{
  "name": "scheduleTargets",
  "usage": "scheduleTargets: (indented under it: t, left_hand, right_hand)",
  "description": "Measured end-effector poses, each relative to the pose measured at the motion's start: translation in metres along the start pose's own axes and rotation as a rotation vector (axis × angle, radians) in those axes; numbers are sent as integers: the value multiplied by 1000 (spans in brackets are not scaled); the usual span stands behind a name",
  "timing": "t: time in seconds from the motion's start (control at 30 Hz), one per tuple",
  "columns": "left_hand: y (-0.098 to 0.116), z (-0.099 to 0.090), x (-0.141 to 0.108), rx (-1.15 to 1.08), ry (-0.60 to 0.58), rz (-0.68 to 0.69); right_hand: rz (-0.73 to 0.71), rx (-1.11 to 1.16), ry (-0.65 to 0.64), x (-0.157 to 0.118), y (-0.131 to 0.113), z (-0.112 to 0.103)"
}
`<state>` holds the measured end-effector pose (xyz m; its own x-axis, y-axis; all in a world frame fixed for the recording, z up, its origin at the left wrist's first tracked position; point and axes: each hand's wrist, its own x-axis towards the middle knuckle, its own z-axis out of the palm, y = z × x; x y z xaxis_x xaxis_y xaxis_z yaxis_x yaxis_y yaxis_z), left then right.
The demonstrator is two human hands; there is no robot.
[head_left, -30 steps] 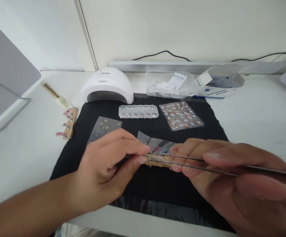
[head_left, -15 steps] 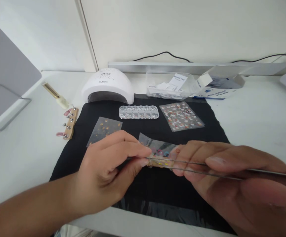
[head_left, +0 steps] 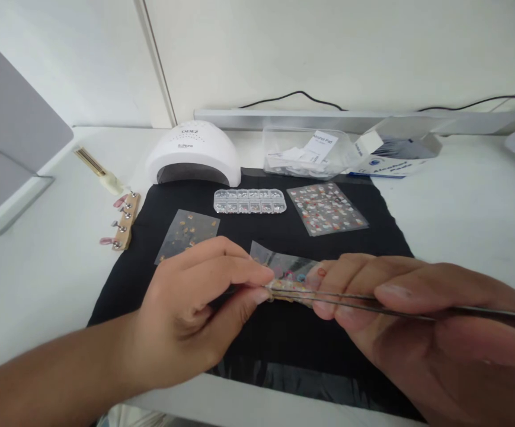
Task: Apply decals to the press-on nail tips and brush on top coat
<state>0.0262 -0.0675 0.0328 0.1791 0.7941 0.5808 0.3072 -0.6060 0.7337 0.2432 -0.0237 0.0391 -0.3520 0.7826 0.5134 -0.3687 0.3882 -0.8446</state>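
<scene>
Close to the camera, my right hand [head_left: 453, 320] grips long thin metal tweezers [head_left: 355, 299] that point left. My left hand [head_left: 199, 302] pinches thumb and forefinger together at the tweezers' tips; what lies between the fingertips is too small to make out. Just beyond the fingers is a clear sticker sheet [head_left: 290, 267] with coloured round shapes, partly hidden by my right fingers. Small yellowish pieces [head_left: 290, 290] show behind the tweezers. A second clear sheet with gold bits [head_left: 188, 234] lies left on the black cloth [head_left: 252, 344].
A white lamp [head_left: 192, 151] stands at the back left, with a compartment case [head_left: 249, 201] and patterned sheet [head_left: 327, 209] nearer. Behind are a clear tub [head_left: 306, 160] and alcohol pad box [head_left: 399, 160]. A wooden strip with clips [head_left: 128, 222] lies left beside a brush [head_left: 99, 172].
The tweezers' two arms have come closer together in my right hand. My left hand has barely moved and stays pinched at the tips.
</scene>
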Motion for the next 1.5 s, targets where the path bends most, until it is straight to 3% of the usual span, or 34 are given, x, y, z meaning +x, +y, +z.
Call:
scheduleTargets:
  t: [0.4, 1.17, 1.33, 1.5]
  left_hand:
    - [5, -1, -1, -55, -38, -146]
    - [10, 5, 13, -436, 69, -708]
    - [10, 4, 14, -490, 70, -753]
    - [8, 4, 11, -465, 39, -712]
  right_hand:
    - [39, -89, 88, 0, -3, 5]
    - [117, 97, 180, -3, 13, 5]
    - [149, 133, 179, -5, 14, 3]
    - [121, 156, 155, -5, 14, 1]
